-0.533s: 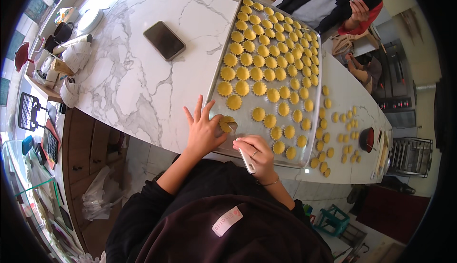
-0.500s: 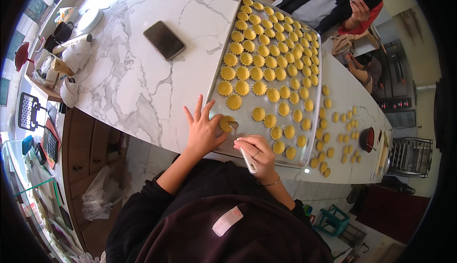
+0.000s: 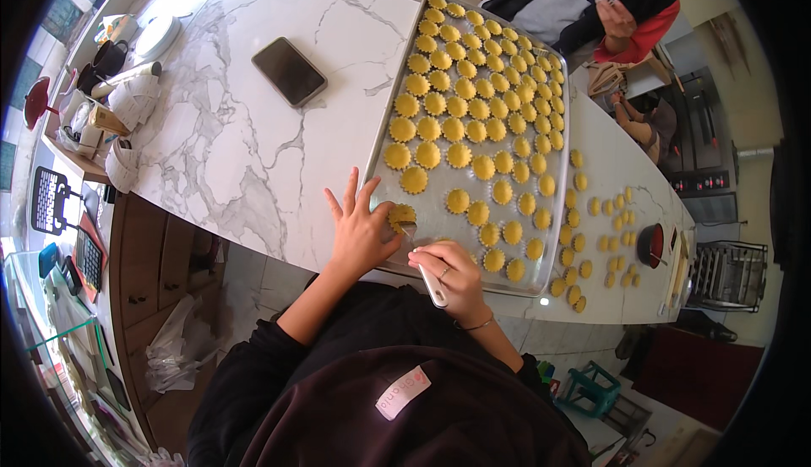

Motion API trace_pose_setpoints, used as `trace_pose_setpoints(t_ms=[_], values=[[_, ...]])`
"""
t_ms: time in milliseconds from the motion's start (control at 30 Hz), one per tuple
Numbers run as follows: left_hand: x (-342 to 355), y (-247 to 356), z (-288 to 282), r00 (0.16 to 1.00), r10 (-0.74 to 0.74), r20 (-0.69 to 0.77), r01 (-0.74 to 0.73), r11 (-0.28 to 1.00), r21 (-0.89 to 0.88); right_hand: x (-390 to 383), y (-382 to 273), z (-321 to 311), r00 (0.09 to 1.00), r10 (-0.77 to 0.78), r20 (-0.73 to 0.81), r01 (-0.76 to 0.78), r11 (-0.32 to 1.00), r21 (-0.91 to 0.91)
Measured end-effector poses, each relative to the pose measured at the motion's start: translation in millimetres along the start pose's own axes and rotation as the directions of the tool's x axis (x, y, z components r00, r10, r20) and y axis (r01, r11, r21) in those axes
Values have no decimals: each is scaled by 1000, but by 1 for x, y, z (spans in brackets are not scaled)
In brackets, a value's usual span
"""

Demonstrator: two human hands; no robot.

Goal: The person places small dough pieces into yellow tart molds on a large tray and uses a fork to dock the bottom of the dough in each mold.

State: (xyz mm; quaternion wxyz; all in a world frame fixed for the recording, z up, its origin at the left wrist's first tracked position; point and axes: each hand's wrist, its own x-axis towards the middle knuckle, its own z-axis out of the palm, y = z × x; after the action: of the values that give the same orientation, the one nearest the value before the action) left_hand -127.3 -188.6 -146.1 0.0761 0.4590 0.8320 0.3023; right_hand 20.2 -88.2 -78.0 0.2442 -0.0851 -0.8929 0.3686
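My left hand (image 3: 359, 226) pinches a yellow fluted tart shell (image 3: 400, 217) between thumb and forefinger, its other fingers spread. The shell is held over the near left edge of a large metal tray (image 3: 378, 181). My right hand (image 3: 456, 277) grips what looks like a fork (image 3: 434, 288) with a white handle. Its metal tip meets the near side of the shell; the tines are too small to make out clearly. Many similar tart shells (image 3: 459, 155) stand in rows on the tray, packed closely at the far side and more loosely near me.
More tart shells (image 3: 607, 246) and a dark red bowl (image 3: 650, 246) are on the marble table right of the tray. A phone (image 3: 290, 71) lies to the left. Across the table, another person's hand (image 3: 617, 21) holds a small object. A green stool (image 3: 591, 389) stands below right.
My right hand has shifted slightly left, bringing the fork's tip against the shell. My left hand stays nearly still. The other person's upper hand has left view, and the remaining one has moved left.
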Motion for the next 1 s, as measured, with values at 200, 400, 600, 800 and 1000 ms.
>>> trace_pose_setpoints(t_ms=[200, 400, 600, 800, 1000], values=[[0, 1, -2, 1000, -7, 18, 7, 1000, 1, -1, -1, 1, 1000, 14, 10, -14, 1000, 3], [0, 0, 1, 1000, 26, -17, -26, 1000, 13, 6, -12, -26, 970, 61, -234, -65, 998, -7], [9, 11, 14, 987, 147, 67, -149, 988, 26, -3, -15, -51, 914, 98, -395, -145, 985, -90], [22, 15, 19, 953, 304, 1, -303, 950, -73, -15, -9, -56, 880, 148, -451, -217, 971, -104], [65, -1, 3, 976, 213, -45, -213, 977, 10, -17, -10, -54, 867, 182, -464, -260, 959, -109]])
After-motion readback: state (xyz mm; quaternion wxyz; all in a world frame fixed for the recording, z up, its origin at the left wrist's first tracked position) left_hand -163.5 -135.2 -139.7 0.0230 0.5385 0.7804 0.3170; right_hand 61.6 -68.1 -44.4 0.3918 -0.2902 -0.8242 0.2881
